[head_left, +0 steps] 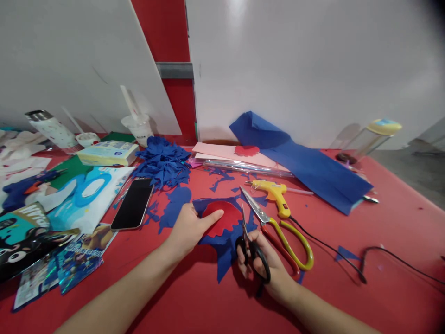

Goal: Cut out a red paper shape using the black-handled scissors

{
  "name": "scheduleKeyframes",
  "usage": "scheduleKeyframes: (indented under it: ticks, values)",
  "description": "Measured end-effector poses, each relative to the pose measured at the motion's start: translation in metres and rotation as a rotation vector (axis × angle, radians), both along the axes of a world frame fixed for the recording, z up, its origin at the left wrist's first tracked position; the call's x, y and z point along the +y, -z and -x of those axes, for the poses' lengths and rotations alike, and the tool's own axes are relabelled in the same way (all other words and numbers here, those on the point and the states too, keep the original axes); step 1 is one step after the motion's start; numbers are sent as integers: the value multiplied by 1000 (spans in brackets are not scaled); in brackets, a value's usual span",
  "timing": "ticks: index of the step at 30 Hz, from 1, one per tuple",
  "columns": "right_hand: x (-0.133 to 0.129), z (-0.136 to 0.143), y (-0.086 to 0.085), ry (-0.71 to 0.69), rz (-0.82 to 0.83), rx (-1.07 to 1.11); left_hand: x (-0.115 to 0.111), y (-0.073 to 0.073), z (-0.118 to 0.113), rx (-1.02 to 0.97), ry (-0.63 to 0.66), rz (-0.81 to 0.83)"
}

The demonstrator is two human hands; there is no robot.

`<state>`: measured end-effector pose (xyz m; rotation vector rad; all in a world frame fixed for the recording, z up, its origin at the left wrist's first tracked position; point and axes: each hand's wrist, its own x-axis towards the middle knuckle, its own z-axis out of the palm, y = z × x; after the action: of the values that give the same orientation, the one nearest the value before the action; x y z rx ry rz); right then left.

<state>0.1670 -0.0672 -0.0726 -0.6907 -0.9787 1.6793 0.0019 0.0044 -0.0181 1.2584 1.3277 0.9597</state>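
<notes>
Cutting looks to be in hand, as I judge it: a blue sheet [227, 248] lies beneath a scalloped red piece [219, 225], between the 2 hands, its ragged edges reaching past the red outline. The left hand [184, 227] is nearly closed, thumb flat on the red piece, pinching it with the blue; the fingers underneath are hidden. The right hand [271, 264] is curled round the handles of black-handled scissors [245, 232], whose blades point away from the wearer beside the right edge of the red piece and seem slightly parted (I can't tell whether they bite into the blue).

A further cut there would call for a steady pinch and the blades kept outside the red scallops.

Just beyond the right hand lie larger scissors [274, 225] with red and yellow handles, then a yellow glue gun [274, 188]. Left of the left hand is a phone [132, 204]; beyond that hand sits a heap of blue cutouts [163, 160].
</notes>
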Motion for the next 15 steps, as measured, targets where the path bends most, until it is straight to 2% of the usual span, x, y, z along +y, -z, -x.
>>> scheduleKeyframes:
  ticks: [9,15]
  values:
    - [1,1,1,-10,21,39,4,2,3,-137,74,4]
    - [0,1,1,-31,69,34,8,-7,9,-74,122,-34]
